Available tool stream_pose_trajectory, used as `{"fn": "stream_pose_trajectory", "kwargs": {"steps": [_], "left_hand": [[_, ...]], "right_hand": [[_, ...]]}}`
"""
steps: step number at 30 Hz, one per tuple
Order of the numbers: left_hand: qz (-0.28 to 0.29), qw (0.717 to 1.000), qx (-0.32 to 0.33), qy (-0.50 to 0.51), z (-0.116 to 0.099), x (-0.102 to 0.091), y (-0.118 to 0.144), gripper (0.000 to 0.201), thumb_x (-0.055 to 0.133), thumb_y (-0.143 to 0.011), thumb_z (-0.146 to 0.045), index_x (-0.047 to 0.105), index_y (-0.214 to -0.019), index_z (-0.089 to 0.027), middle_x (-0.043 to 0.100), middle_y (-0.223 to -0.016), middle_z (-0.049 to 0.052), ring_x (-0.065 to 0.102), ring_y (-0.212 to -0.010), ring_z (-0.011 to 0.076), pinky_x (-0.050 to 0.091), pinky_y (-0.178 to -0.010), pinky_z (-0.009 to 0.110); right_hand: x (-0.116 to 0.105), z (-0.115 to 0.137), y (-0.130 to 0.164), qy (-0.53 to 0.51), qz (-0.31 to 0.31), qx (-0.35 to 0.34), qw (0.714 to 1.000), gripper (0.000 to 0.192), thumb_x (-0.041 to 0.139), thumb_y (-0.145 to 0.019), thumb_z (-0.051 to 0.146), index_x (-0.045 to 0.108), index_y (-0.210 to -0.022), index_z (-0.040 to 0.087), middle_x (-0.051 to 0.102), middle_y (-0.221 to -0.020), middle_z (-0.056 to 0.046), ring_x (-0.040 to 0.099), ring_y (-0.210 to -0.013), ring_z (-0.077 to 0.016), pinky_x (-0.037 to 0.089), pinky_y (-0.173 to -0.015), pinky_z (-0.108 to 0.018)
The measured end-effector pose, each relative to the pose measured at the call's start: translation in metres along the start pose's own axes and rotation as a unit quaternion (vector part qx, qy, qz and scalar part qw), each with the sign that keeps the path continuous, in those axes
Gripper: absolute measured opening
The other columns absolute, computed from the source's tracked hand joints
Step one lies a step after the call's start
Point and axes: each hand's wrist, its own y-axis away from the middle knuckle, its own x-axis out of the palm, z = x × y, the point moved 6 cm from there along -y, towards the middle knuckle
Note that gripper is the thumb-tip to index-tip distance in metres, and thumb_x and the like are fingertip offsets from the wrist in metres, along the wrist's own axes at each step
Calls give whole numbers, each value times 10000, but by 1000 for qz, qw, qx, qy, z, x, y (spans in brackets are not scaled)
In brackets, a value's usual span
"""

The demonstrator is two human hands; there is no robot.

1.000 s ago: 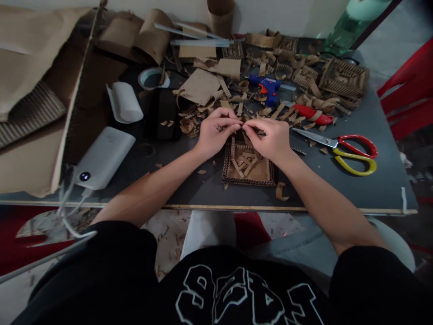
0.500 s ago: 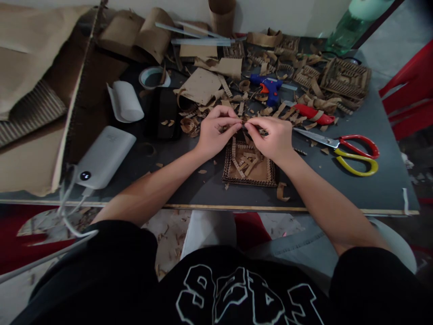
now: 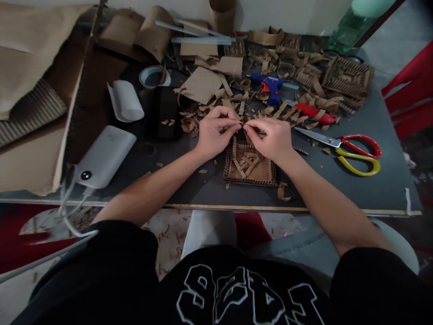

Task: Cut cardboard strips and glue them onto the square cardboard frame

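My left hand [image 3: 218,132] and my right hand [image 3: 269,137] meet fingertip to fingertip above the table. Both are closed in a pinch on one small dark piece between them, too small and too covered by the fingers to name. Just below lies a square cardboard tray [image 3: 251,182] with walls of corrugated strips. Several loose cardboard strips [image 3: 251,163] lie inside it, and my right hand hides part of its far right corner. Beyond the hands, a blue glue gun [image 3: 271,87] rests among cardboard scraps.
Scissors [image 3: 338,143] with red and yellow handles lie to the right, by a red-handled tool [image 3: 313,113]. On the left are a phone [image 3: 163,113], a white power bank [image 3: 106,157] with a cable, a tape roll [image 3: 154,76] and large cardboard sheets [image 3: 30,58]. A green bottle [image 3: 352,29] stands at the back right.
My hands stay nearly in place, with the fingertips shifting slightly around the small piece. The view moves very slightly; the things on the table stay where they were.
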Motion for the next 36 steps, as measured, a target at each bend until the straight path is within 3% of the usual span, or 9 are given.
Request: {"fn": "stream_pose_trajectory", "kwargs": {"steps": [11, 20, 28, 33, 36], "left_hand": [[27, 999, -24, 20, 7, 2, 0, 193, 777, -874, -438, 801, -847, -248, 701, -892, 4, 705, -840, 119, 584, -749, 268], [11, 999, -29, 6, 2, 0, 1, 187, 744, -907, -384, 799, -822, -227, 677, -849, 6, 670, -803, 102, 558, -717, 250], [35, 998, -25, 39, 10, 5, -1, 143, 747, -906, -411, 823, -963, -304, 685, -1041, 25, 675, -927, 117, 580, -846, 298], [22, 998, -52, 39, 9, 5, 0, 201, 755, -889, -444, 830, -892, -257, 670, -904, 20, 663, -846, 103, 540, -696, 223], [22, 997, -67, 32, 7, 4, 0, 271, 746, -887, -483, 824, -850, -226, 663, -866, 17, 656, -822, 102, 540, -716, 233]], "right_hand": [[1, 2, 1, 0, -2, -10, 1000, 254, 598, -984, 303, 816, -920, 190, 818, -842, -56, 776, -746, -224, 529, -639, -315], [3, 0, 0, 2, 17, -2, 1000, 270, 586, -992, 312, 823, -939, 194, 823, -864, -60, 782, -758, -230, 547, -640, -318], [-2, -3, -1, -24, -9, -3, 1000, 224, 621, -974, 287, 810, -917, 181, 821, -857, -61, 779, -743, -217, 540, -636, -299], [2, -2, -1, -29, 21, 10, 999, 229, 614, -978, 304, 812, -933, 199, 822, -865, -49, 777, -757, -207, 531, -643, -292], [3, 0, 0, -22, 29, 8, 999, 250, 605, -985, 323, 819, -945, 201, 825, -881, -47, 781, -777, -204, 536, -657, -291]]}}
